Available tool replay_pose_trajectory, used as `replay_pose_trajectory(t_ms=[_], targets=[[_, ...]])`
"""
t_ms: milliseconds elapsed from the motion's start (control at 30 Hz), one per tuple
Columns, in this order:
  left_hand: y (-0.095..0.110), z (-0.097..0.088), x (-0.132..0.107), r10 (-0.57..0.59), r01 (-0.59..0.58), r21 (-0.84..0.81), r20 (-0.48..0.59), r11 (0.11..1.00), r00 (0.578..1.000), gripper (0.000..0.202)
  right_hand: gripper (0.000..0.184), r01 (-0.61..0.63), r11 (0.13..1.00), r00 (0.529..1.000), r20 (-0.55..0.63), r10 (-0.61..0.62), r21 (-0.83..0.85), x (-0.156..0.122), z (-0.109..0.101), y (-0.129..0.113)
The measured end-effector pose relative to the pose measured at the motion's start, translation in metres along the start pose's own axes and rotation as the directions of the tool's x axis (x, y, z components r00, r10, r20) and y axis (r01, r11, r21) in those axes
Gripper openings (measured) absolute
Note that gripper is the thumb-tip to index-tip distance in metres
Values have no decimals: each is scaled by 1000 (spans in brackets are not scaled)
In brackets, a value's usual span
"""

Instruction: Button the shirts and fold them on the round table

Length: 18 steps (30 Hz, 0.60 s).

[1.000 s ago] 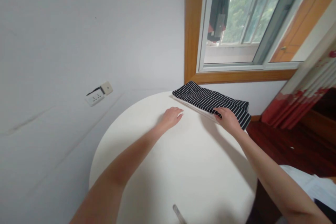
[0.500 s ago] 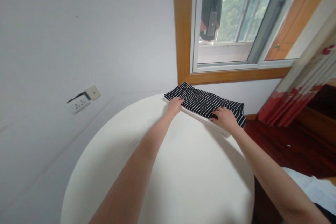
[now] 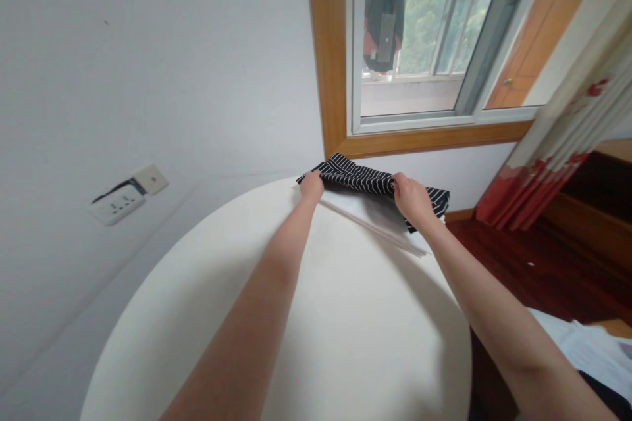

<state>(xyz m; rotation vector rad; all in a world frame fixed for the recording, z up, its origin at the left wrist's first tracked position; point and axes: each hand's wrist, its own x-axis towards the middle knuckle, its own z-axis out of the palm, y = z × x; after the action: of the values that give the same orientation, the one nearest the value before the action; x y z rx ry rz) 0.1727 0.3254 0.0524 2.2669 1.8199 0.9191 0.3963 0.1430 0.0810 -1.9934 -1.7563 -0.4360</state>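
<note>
A black cloth garment with white stripes lies folded at the far edge of the round white table. My left hand is closed on its near left edge. Farther right, my right hand grips the same near edge, fingers curled round the cloth. Between my hands that edge is lifted off a flat white stack that looks like folded cloth or sheets. The garment's far side still rests on the stack. What kind of garment it is, I cannot tell.
Behind the table are a white wall and a wood-framed window. A wall socket is at the left. A red and white curtain hangs at the right, above a dark red floor. White papers or cloth lie at lower right.
Both hands have gone from resting on the striped garment to gripping its near edge. That edge has risen and folded back, uncovering the top of the white stack.
</note>
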Motion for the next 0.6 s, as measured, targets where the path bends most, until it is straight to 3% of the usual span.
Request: replay_pose_trajectory(t_ms=[133,200,267,333,400,500,533,600], targets=[[5,-37,14,-17,-15,-172,-184,985,983,40,36,55,968,988,-153,-18,244,3,-12,-14],[2,-67,7,27,-156,-328,-366,932,930,38,36,140,925,978,-194,-74,352,-11,-16,-20],[-12,-102,-18,141,-367,-353,-526,861,839,38,36,228,866,970,-180,-163,445,-35,-19,-26],[-40,-137,-64,262,-456,-239,-560,857,786,42,36,298,795,953,-114,-282,528,-69,-22,-32],[-79,-169,-129,361,-439,-96,-431,893,827,41,36,360,707,873,48,-486,608,-107,-25,-37],[-140,-202,-241,409,-401,127,-48,907,911,24,34,345,614,660,282,-697,710,-156,-32,-44],[-156,-211,-275,378,-391,156,106,907,920,19,33,330,580,598,311,-739,745,-167,-34,-46],[-175,-223,-330,312,-382,139,360,914,879,18,32,291,544,531,340,-776,787,-178,-38,-50]])
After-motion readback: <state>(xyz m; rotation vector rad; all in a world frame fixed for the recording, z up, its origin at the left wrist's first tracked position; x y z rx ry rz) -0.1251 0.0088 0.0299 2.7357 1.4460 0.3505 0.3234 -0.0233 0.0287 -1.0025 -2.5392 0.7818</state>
